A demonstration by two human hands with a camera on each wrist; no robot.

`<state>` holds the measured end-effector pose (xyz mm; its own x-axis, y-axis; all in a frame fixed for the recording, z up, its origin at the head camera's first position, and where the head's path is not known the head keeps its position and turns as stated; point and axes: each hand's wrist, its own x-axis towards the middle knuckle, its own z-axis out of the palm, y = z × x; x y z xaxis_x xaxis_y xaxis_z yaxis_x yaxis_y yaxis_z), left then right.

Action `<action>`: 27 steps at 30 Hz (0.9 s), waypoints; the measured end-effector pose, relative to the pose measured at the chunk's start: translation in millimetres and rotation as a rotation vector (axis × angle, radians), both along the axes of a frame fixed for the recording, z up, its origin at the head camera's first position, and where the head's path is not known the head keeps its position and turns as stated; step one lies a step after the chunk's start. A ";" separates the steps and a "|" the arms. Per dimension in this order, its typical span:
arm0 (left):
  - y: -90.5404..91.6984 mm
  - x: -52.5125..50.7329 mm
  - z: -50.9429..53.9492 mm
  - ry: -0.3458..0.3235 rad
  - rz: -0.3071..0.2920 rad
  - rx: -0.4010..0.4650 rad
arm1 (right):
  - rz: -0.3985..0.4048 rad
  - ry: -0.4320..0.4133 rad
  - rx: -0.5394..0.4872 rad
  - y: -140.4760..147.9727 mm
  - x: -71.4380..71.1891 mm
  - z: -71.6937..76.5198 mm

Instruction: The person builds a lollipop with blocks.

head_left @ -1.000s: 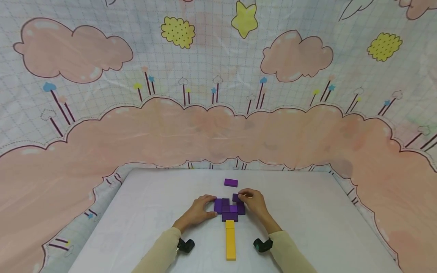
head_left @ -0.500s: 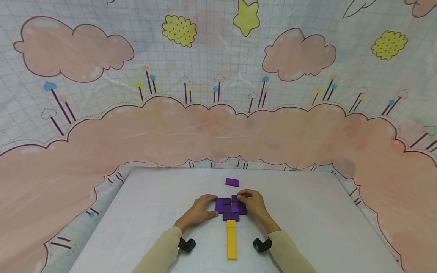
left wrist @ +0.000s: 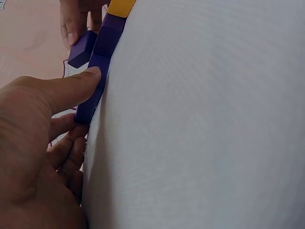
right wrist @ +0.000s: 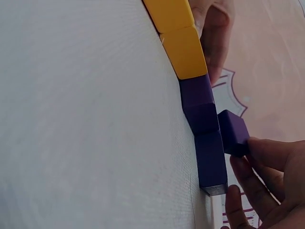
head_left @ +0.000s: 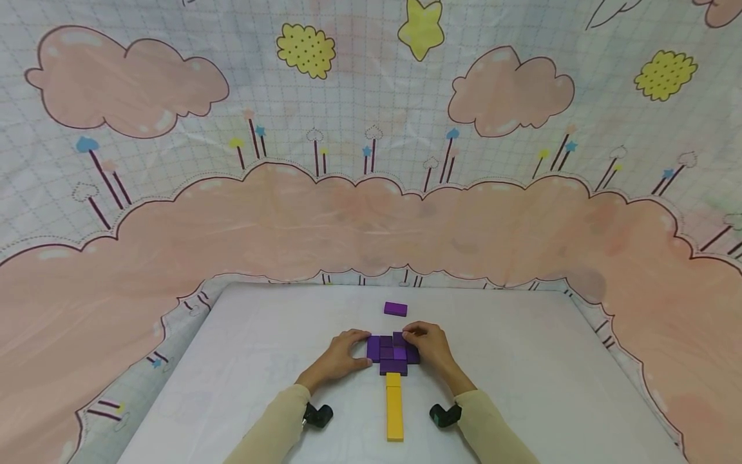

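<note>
In the head view, several purple blocks lie together at the top of a yellow column. My left hand (head_left: 341,356) spans the upright purple block (head_left: 373,348) on the left, thumb at its near end and fingers at its far end. My right hand (head_left: 433,347) pinches a small purple cube (head_left: 398,338) between thumb and fingers. In the right wrist view this cube (right wrist: 233,133) is raised above the neighbouring purple blocks. Under the right fingers, another purple block (head_left: 413,354) is partly covered.
A lone purple block (head_left: 395,309) lies beyond the group on the white table (head_left: 261,322). Toward me run a small yellow block (head_left: 393,379) and a long yellow block (head_left: 394,415). A patterned cloth (head_left: 371,225) hangs behind the table.
My right hand has brought the small purple cube slightly left and nearer, closer to the blocks beside it. The left hand stays on its block. The head view has shifted slightly.
</note>
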<state>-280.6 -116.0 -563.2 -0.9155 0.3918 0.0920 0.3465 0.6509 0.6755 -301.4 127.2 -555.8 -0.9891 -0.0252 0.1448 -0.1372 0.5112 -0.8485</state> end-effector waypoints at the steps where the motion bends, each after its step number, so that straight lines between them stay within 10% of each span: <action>1: 0.1 0.2 0.1 0.000 0.000 0.004 | 0.004 0.002 0.003 0.1 0.1 -0.4; 27: 2.3 3.7 -0.1 -0.006 0.014 -0.004 | 0.022 -0.033 0.068 3.0 -2.3 -4.6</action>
<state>-276.9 -113.7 -563.4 -0.9215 0.3789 0.0855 0.3333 0.6583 0.6749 -303.8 130.2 -560.4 -0.9924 -0.0556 0.1097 -0.1219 0.5649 -0.8161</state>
